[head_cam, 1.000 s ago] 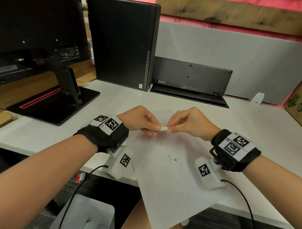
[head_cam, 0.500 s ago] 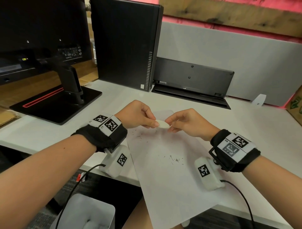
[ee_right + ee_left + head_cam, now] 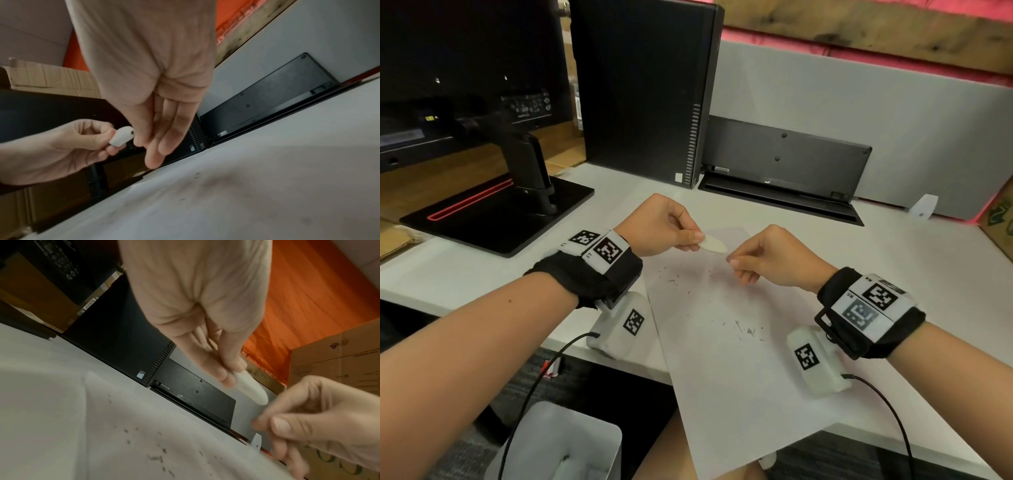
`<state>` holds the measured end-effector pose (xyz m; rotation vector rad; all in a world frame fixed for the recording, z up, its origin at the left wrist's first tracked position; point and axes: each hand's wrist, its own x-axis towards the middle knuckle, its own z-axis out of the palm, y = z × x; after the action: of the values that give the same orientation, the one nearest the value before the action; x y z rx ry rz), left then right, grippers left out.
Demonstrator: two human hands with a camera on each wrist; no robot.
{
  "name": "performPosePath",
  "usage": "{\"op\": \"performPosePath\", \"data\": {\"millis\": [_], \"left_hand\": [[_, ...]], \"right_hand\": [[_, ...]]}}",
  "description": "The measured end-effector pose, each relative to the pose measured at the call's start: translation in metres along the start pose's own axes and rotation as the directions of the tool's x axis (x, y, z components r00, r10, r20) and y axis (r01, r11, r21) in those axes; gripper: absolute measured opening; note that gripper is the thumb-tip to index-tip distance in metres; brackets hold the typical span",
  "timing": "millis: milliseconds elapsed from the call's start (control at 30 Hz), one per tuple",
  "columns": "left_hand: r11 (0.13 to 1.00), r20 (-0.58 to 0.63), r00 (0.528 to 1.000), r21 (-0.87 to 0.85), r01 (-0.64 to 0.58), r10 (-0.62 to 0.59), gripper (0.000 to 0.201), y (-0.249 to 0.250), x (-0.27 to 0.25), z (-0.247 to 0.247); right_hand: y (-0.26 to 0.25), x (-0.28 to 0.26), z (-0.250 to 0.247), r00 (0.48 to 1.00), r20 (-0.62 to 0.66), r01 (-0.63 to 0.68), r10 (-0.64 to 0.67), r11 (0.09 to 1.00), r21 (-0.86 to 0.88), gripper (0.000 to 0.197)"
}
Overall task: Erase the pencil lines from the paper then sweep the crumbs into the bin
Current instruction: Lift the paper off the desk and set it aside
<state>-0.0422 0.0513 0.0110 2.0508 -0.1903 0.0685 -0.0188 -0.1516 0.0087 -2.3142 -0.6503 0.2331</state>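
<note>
With your left hand [image 3: 664,226] pinching the eraser [image 3: 713,244] above the paper [image 3: 726,359] and your right hand [image 3: 774,258] loosely curled, empty, a careless sweep could scatter crumbs [image 3: 744,329] past the bin [image 3: 558,445].

Bare forearms; black wrist straps [image 3: 599,277] — white tags printed with black square codes. White camera pods [image 3: 619,325] below, thin black cables [image 3: 530,390] trailing.

1. At far left you see a black monitor [image 3: 465,61] on its red-striped stand base [image 3: 496,212].
2. Right of it, a black computer tower [image 3: 643,85] stands upright.
3. A dark keyboard [image 3: 787,161] leans against the grey partition [image 3: 876,130].
4. A cardboard box [image 3: 1000,219] sits at far right.
</note>
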Motion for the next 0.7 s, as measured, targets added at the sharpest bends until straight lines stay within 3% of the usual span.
{"op": "performPosePath", "data": {"millis": [133,233,400,500,600,700], "left_hand": [[0.996,0.021,1.000,0.082,-0.019,0.018,0.008,0.004,0.001,-0.002],[0.993,0.034,0.999,0.112,-0.041,0.038,0.010,0.006,0.001,0.000],[0.993,-0.049,0.998,0.113,-0.036,0.041,0.007,0.003,0.002,-0.013],[0.987,-0.011,0.999,0.153,-0.041,0.043,0.011,0.002,0.002,-0.009],[0.986,0.023,0.998,0.154,-0.064,0.062,0.010,0.003,0.003,0.001],[0.984,0.020,0.998,0.165,-0.068,0.066,0.012,0.002,0.005,0.002]], "right_hand": [[-0.002,0.002,-0.003,0.994,-0.097,0.044,-0.041,0.999,0.022,0.024],[-0.012,0.004,0.002,0.990,-0.081,0.122,-0.118,0.991,0.047,0.022],[-0.001,0.000,-0.003,0.993,-0.096,0.053,-0.062,0.994,-0.098,0.014],[-0.004,0.002,-0.007,0.981,-0.169,0.087,-0.099,0.993,-0.075,0.021],[-0.014,0.006,0.000,0.973,-0.121,0.182,-0.199,0.974,-0.132,0.024],[-0.010,0.001,0.007,0.986,-0.098,0.123,-0.138,0.981,-0.149,0.019]]}}
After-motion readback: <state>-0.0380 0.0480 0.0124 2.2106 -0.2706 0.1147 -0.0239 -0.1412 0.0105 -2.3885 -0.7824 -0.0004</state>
